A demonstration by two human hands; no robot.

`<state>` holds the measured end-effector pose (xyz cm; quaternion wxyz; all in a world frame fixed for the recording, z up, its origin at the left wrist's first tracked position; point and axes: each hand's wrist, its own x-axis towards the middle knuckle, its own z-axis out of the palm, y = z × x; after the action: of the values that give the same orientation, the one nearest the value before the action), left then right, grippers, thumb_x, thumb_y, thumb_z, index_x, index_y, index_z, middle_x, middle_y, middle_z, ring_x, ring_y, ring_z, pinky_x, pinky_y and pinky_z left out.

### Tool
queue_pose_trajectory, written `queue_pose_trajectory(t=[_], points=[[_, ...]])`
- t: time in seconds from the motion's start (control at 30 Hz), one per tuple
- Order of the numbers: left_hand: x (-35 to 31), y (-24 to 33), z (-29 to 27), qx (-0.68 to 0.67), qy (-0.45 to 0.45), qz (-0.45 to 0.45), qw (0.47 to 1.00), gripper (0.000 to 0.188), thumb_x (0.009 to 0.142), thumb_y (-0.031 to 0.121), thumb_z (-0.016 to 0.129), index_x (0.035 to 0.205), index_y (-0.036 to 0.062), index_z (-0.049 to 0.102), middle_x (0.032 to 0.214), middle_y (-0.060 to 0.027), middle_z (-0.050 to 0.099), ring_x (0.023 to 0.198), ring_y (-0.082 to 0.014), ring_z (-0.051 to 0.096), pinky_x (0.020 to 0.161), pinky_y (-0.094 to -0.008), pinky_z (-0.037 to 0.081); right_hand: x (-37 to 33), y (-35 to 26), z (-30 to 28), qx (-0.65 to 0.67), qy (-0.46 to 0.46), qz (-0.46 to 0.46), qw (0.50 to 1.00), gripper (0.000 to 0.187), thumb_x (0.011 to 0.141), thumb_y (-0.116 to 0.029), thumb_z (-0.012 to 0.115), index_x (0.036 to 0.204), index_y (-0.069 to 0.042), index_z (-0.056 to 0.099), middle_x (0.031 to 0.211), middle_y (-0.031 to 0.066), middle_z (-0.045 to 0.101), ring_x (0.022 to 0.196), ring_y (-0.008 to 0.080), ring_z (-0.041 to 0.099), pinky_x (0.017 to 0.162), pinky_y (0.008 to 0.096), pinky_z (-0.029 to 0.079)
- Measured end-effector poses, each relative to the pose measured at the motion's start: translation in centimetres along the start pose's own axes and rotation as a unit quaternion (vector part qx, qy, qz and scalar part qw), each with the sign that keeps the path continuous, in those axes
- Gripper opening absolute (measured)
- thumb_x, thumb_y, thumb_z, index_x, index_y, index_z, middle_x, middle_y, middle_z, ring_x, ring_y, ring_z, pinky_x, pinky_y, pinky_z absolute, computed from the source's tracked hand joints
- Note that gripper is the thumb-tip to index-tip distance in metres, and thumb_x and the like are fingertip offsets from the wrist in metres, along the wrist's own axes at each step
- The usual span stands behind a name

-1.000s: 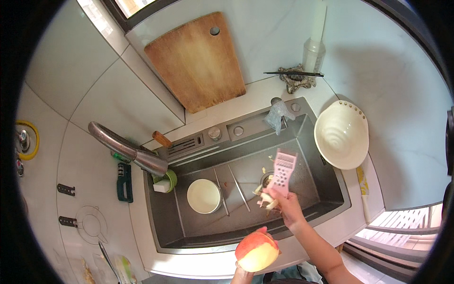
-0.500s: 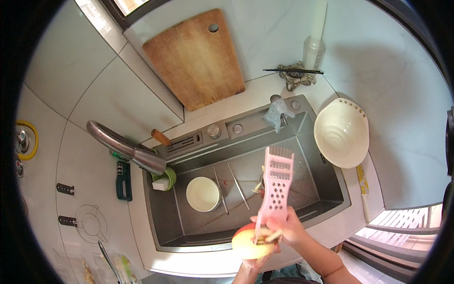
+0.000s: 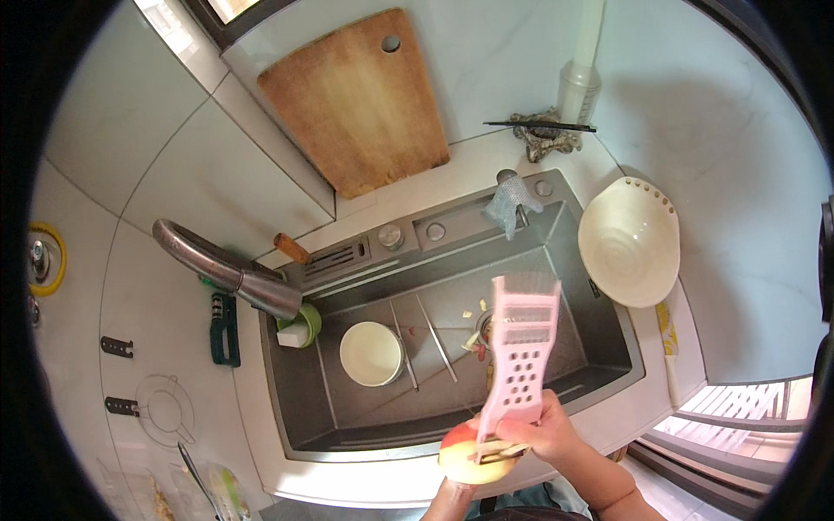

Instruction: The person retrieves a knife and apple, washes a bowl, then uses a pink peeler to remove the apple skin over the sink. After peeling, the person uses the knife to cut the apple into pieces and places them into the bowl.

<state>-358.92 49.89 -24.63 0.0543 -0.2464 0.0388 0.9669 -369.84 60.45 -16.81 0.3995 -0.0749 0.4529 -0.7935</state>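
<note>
My right hand (image 3: 543, 430) grips the handle of a flat pink grater (image 3: 519, 347), which stands upright over the front rim of the dark sink (image 3: 608, 334). Right beside it my left hand, mostly hidden underneath, holds a round yellow and red fruit (image 3: 469, 456) against the grater's lower end. Only a strip of the left forearm (image 3: 452, 504) shows at the lower edge. In the sink stands a white bowl (image 3: 371, 352), and small peel scraps lie around the drain (image 3: 478, 334).
A curved metal tap (image 3: 221, 271) reaches over the sink's left end, above a green holder with a sponge (image 3: 300, 328). A wooden cutting board (image 3: 356, 100) leans on the wall. A cream colander (image 3: 630, 239) sits on the right counter, and a cloth (image 3: 508, 204) lies behind the sink.
My right hand lifted the pink grater out of the sink and drew it toward me. It now meets the fruit, which stayed near the front rim.
</note>
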Motion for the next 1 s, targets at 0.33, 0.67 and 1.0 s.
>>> queue_pose_trajectory(t=[0.33,0.67,1.0], points=[[0.2,0.0,2.3,0.036,-0.126,-0.062,0.989,0.033,0.077,0.034,0.057,0.088,0.0036,0.049,0.083,-0.0206,0.053,0.071,-0.0292,0.056,0.065,-0.0367,0.048,6.2,3.5,-3.2,0.110,0.273,0.016,0.955,0.026,0.082,-0.017,0.055,0.098,0.003,0.055,0.091,0.0118,0.061,0.078,0.0198,0.062,0.067,0.0303,0.051],[0.3,-1.7,2.0,0.156,-0.031,0.143,0.977,0.056,0.077,0.043,0.053,0.118,0.0069,0.041,0.119,-0.0119,0.044,0.109,-0.0273,0.045,0.091,-0.0417,0.039,1.8,-1.4,1.6,-0.020,-0.056,-0.136,0.989,0.029,0.061,-0.005,0.071,0.086,-0.001,0.056,0.080,0.0042,0.053,0.072,0.0115,0.051,0.061,0.0234,0.040],[0.9,-1.4,0.7,-0.109,-0.055,-0.016,0.992,0.051,0.078,0.045,0.049,0.115,0.0114,0.043,0.113,-0.0077,0.047,0.103,-0.0262,0.048,0.084,-0.0386,0.042,2.2,-0.6,1.1,0.007,-0.049,-0.102,0.994,0.019,0.076,-0.011,0.062,0.091,0.000,0.062,0.089,0.0075,0.063,0.081,0.0131,0.059,0.072,0.0271,0.046]])
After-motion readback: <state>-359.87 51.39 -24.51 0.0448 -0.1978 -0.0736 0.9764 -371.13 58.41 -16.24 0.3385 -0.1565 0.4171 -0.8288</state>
